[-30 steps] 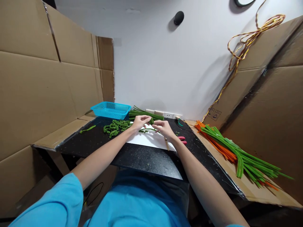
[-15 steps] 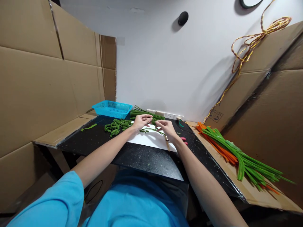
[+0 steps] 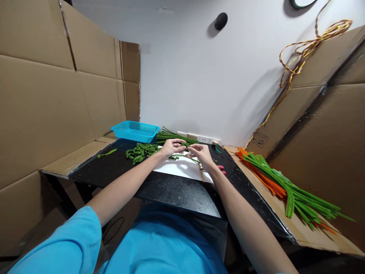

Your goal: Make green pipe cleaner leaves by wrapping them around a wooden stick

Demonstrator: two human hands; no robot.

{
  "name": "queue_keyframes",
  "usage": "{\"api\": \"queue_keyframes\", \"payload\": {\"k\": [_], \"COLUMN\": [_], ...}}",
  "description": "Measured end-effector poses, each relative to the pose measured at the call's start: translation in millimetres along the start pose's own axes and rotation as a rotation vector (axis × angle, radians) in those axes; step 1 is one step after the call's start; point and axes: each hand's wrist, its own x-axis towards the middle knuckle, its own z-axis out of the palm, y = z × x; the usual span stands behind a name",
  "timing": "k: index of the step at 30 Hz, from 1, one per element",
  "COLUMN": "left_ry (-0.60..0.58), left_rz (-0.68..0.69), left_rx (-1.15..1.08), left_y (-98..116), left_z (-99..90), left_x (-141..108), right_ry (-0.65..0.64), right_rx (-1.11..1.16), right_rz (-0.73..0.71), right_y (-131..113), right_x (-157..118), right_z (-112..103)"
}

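My left hand (image 3: 170, 149) and my right hand (image 3: 201, 155) are close together above a white sheet (image 3: 178, 169). Between their pinched fingertips is a green pipe cleaner (image 3: 186, 144), bent and partly covered by the fingers. Another dark green pipe cleaner (image 3: 182, 155) runs across the sheet below them. Left of my left hand lies a pile of folded green pipe cleaner pieces (image 3: 139, 153). Under my right wrist a thin wooden stick (image 3: 202, 175) rests at the sheet's right side. The red handles of a cutting tool (image 3: 222, 170) show beyond that wrist.
A blue mesh basket (image 3: 135, 131) stands at the back left of the black table (image 3: 176, 196). Behind my hands lies a bundle of straight green pipe cleaners (image 3: 171, 136). Bright green (image 3: 302, 194) and orange pipe cleaners (image 3: 265, 177) lie on cardboard at right. Cardboard walls (image 3: 94, 99) flank the table.
The fingertips of my two hands have come slightly nearer to each other around the green pipe cleaner. The things on the table have stayed in place.
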Motion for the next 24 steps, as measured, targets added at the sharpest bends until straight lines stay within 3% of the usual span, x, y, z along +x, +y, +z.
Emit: {"api": "queue_keyframes", "payload": {"k": [7,13,16,20,24], "left_ry": [0.058,0.106,0.131,0.12,0.106], "left_rz": [-0.038,-0.044,-0.048,-0.054,-0.053], "left_rx": [-0.03,-0.1,-0.123,-0.109,-0.08], "left_y": [-1.2,-2.7,-4.0,-4.2,-2.9], "left_z": [-0.5,0.8,1.1,0.6,1.5], "left_x": [-0.2,1.8,2.7,0.8,-1.3], "right_ry": [-0.105,-0.068,-0.067,-0.035,-0.053], "right_rx": [0.007,-0.019,-0.23,-0.693,-0.817], "right_rz": [0.05,-0.003,-0.123,-0.306,-0.34], "right_y": [-4.3,-5.1,0.4,7.6,6.9], "right_x": [-1.5,-2.6,-4.3,-6.9,-7.8], "right_z": [-0.8,-0.8,-1.3,-0.3,2.4]}}
